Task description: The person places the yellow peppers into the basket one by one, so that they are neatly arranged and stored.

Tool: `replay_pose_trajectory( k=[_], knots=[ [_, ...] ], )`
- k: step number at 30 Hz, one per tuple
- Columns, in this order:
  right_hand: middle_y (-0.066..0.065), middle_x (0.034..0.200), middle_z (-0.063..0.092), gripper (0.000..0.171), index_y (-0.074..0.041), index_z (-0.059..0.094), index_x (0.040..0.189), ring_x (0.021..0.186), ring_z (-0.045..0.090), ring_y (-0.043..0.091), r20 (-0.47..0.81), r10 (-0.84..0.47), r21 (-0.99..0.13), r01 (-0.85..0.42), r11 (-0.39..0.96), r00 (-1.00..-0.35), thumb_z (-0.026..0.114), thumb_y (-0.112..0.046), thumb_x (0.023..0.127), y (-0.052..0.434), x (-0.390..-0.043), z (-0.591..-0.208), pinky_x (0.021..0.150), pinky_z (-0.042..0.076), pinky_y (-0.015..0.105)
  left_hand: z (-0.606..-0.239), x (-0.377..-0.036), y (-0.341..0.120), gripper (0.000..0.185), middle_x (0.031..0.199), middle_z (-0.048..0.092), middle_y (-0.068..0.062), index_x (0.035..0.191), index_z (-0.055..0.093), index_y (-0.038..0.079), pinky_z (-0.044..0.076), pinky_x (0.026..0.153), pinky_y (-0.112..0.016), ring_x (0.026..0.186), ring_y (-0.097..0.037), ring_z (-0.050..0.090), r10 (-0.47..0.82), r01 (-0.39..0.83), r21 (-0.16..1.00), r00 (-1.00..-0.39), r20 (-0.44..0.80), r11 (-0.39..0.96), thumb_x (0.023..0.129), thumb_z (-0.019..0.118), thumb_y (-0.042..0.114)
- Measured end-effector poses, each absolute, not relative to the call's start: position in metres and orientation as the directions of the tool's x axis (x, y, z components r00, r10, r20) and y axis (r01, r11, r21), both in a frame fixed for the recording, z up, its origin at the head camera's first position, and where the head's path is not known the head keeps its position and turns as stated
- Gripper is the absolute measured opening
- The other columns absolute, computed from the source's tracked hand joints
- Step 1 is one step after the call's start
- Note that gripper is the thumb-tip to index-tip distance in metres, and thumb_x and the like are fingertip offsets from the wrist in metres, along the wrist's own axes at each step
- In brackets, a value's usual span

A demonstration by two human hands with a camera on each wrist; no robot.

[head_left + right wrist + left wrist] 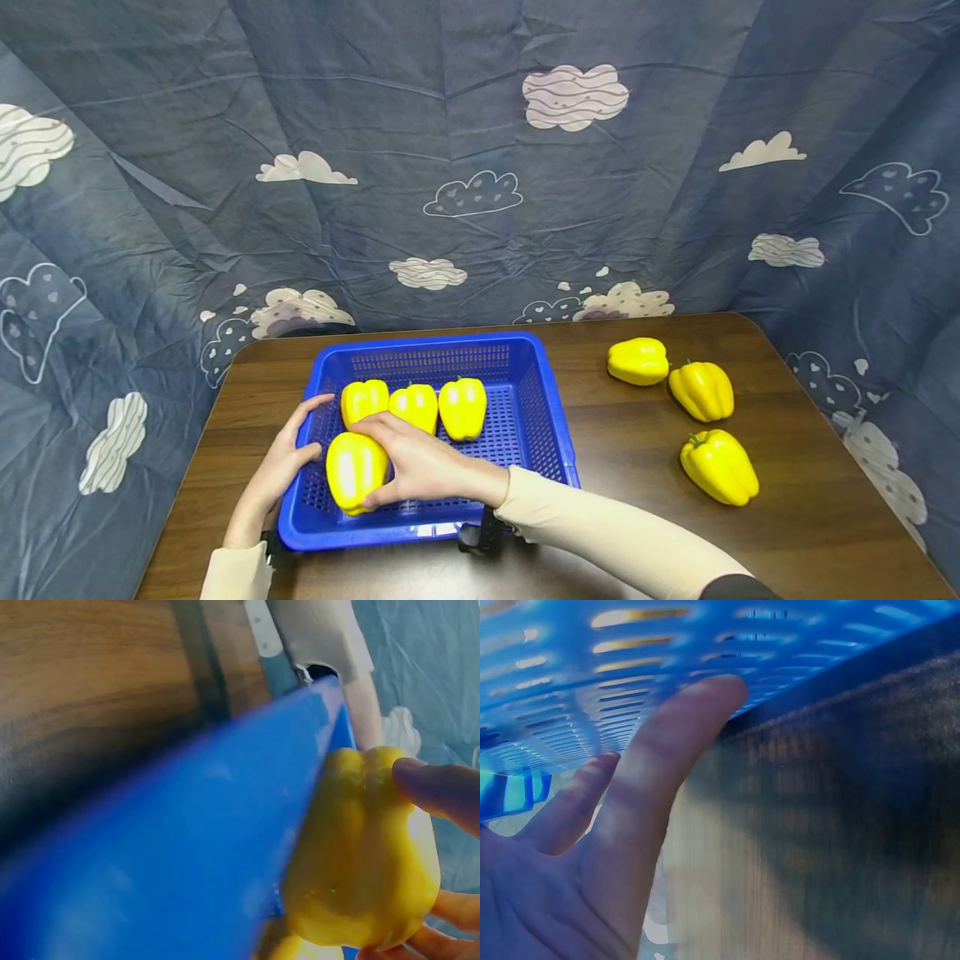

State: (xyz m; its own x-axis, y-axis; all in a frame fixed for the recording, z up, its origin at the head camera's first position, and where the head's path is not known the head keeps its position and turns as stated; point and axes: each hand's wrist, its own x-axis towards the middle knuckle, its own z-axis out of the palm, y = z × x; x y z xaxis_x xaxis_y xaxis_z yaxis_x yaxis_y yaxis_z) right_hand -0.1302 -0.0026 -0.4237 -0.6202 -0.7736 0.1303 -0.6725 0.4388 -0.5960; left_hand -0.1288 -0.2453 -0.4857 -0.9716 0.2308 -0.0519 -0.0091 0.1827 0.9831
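**Pepper held in the blue basket**

The right hand (420, 467) grasps a yellow pepper (355, 469) at the front left of the blue basket (536, 379). Three peppers (415, 406) line up behind it. The left hand (281, 462), fingers relaxed, rests against the basket's left wall. Three more peppers (701, 390) lie on the table (637, 500).
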Motion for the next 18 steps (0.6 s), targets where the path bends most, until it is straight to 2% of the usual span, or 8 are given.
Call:
replay_pose_trajectory(
  k=[5, 12, 18],
  knots=[
    [0.007, 0.133, 0.049, 0.081, -0.005, 0.045, 0.138, 0.119, 0.046, 0.012, 0.117, -0.767, -0.589, -0.665, 0.458, -0.631, 0.082, -0.033, 0.071, -0.007, -0.127, -0.431, 0.098, 0.034, 0.02, -0.486, -0.129, -0.246, 0.07, 0.143, 0.029, -0.028, 0.145, 0.029, 0.007, 0.049, 0.079, -0.034, 0.112, -0.04, 0.043, 0.241, -0.011, 0.986, -0.969, -0.051, 0.165, 0.079, 0.043, -0.01],
    [0.007, 0.132, 0.049, 0.081, -0.004, 0.047, 0.137, 0.117, 0.048, 0.011, 0.112, -0.752, -0.561, -0.666, 0.492, -0.65, 0.082, -0.034, 0.07, -0.01, -0.122, -0.445, 0.096, 0.036, 0.02, -0.487, -0.13, -0.246, 0.07, 0.141, 0.032, -0.028, 0.144, 0.029, 0.005, 0.049, 0.079, -0.033, 0.107, -0.032, 0.049, 0.247, 0.012, 0.987, -0.969, -0.028, 0.16, 0.077, 0.043, -0.011],
    [0.007, 0.13, 0.05, 0.081, -0.003, 0.048, 0.136, 0.116, 0.048, 0.011, 0.111, -0.737, -0.57, -0.65, 0.502, -0.666, 0.083, -0.032, 0.069, -0.011, -0.121, -0.456, 0.096, 0.036, 0.02, -0.486, -0.129, -0.247, 0.07, 0.14, 0.033, -0.028, 0.144, 0.03, 0.005, 0.049, 0.079, -0.033, 0.107, -0.036, 0.048, 0.246, 0.023, 0.985, -0.969, -0.02, 0.172, 0.077, 0.042, -0.011]
  ],
)
